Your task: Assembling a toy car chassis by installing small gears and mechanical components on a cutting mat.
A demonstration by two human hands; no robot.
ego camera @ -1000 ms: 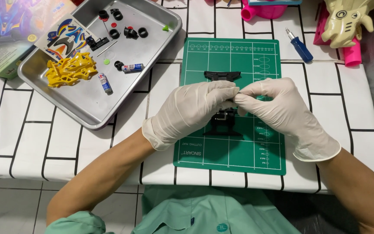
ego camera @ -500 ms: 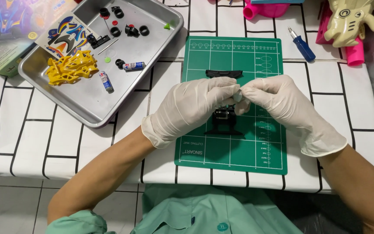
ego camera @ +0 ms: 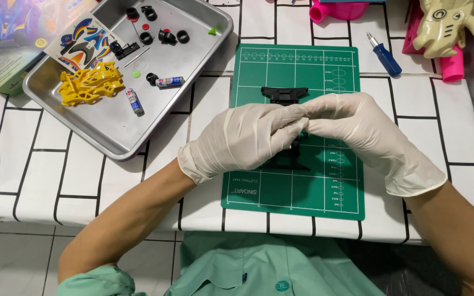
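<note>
Both my hands wear white gloves and meet over the middle of a black toy car chassis, which lies on a green cutting mat. The fingertips of my left hand and my right hand pinch together at one spot above the chassis. They seem to grip a small part, which is almost fully hidden between them. Only the far end and a bit of the near end of the chassis show past my hands.
A metal tray at the left holds a yellow car body, a sticker sheet, two small batteries, and black wheels. A blue screwdriver, pink items and a beige toy lie at the back right. A colourful box sits far left.
My hands have lifted slightly towards the far side and drawn their fingertips closer together. The chassis has stayed in place on the mat.
</note>
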